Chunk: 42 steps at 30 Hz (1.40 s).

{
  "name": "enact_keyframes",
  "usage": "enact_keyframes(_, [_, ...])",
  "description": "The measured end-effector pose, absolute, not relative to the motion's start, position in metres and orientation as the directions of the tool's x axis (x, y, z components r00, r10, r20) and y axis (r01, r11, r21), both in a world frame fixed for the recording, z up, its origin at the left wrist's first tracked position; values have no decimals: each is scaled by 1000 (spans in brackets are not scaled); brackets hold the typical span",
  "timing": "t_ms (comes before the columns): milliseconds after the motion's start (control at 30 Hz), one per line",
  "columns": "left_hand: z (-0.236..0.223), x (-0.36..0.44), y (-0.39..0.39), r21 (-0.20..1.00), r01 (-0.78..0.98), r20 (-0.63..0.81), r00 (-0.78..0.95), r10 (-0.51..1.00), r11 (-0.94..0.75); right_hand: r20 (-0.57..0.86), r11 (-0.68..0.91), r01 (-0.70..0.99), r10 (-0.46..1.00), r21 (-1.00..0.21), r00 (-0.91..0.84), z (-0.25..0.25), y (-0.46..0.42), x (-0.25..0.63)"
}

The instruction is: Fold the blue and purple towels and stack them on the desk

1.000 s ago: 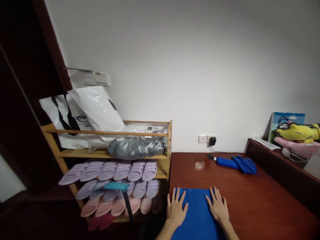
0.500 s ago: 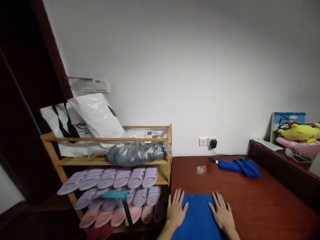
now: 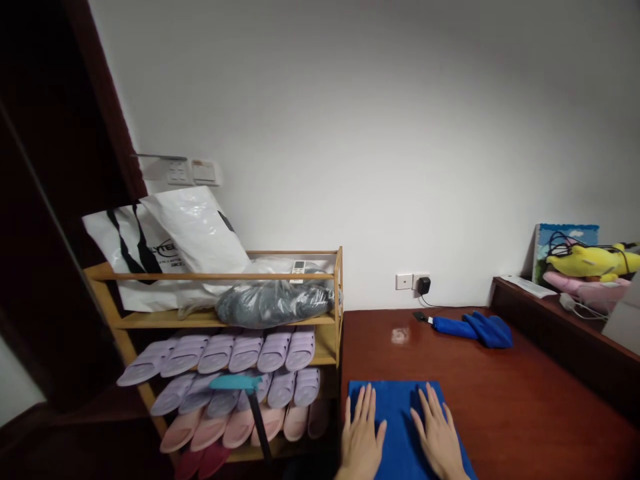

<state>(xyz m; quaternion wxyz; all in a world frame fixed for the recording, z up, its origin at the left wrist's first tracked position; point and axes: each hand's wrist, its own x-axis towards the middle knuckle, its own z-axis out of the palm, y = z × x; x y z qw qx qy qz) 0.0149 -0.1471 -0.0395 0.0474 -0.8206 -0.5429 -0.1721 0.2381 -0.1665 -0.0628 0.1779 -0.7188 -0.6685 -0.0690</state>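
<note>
A blue cloth [image 3: 397, 427] lies spread flat at the near left part of the reddish-brown tabletop [image 3: 520, 400]. My left hand [image 3: 362, 433] is over its left side, palm down with the fingers stretched out. Over the right side is my right hand [image 3: 437, 430], also palm down, its fingers a little apart. Both hands appear to rest on the cloth, and neither grips anything. The lower edge of the cloth runs out of view. Farther back on the table lies a second blue cloth [image 3: 487, 330], bunched up and twisted.
To the left stands a wooden rack [image 3: 327, 351] with lilac slippers [image 3: 273, 351], pink slippers [image 3: 210, 430] and white bags [image 3: 197, 227]. A black plug [image 3: 423, 286] sits in the wall socket. At right, a raised ledge [image 3: 550, 333] bears a yellow plush toy [image 3: 595, 262].
Both hands have shifted inward from the cloth's side edges to over its surface. More of the cloth's far corners now shows. The view has turned slightly.
</note>
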Motion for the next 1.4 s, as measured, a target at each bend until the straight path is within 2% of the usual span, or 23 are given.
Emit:
enact_keyframes(133, [-57, 4, -174, 126, 907, 308, 349, 885, -402, 234, -10, 976, 970, -217, 62, -70, -190, 232])
enact_keyframes(233, [-56, 3, -180, 115, 914, 339, 332, 880, -389, 245, -32, 976, 966, -216, 86, -64, -196, 231])
enact_keyframes(300, [-54, 7, -182, 89, 895, 380, 376, 845, -438, 274, -16, 979, 959, -203, 73, -59, -198, 228])
enact_keyframes(433, [-60, 24, -193, 49, 794, 398, 541, 741, -606, 252, 123, 968, 966, -219, -65, -54, -207, 206])
enact_keyframes(567, [-62, 30, -203, 99, 777, 297, 573, 764, -621, 184, 267, 922, 958, -281, -222, -52, -218, 194])
enact_keyframes(633, [-56, 26, -204, 129, 777, 251, 575, 778, -616, 207, 257, 921, 958, -292, -201, -52, -222, 203])
enact_keyframes(800, [-35, 6, -207, 173, 782, 200, 567, 799, -598, 216, 84, 955, 976, -285, -22, -60, -231, 250])
enact_keyframes(967, [-30, -4, -212, 199, 795, 169, 548, 819, -573, 222, 21, 962, 974, -270, 41, -64, -234, 269])
enact_keyframes(1100, [-38, -6, -211, 185, 792, 200, 549, 811, -582, 228, 57, 947, 974, -317, 18, -50, -223, 238])
enact_keyframes(1267, [-67, -8, -199, 102, 794, 257, 561, 787, -599, 202, 218, 885, 969, -411, -144, -38, -194, 175])
enact_keyframes(1400, [-90, -7, -188, 55, 815, 238, 550, 800, -577, 137, 142, 908, 986, -393, -95, -35, -162, 154])
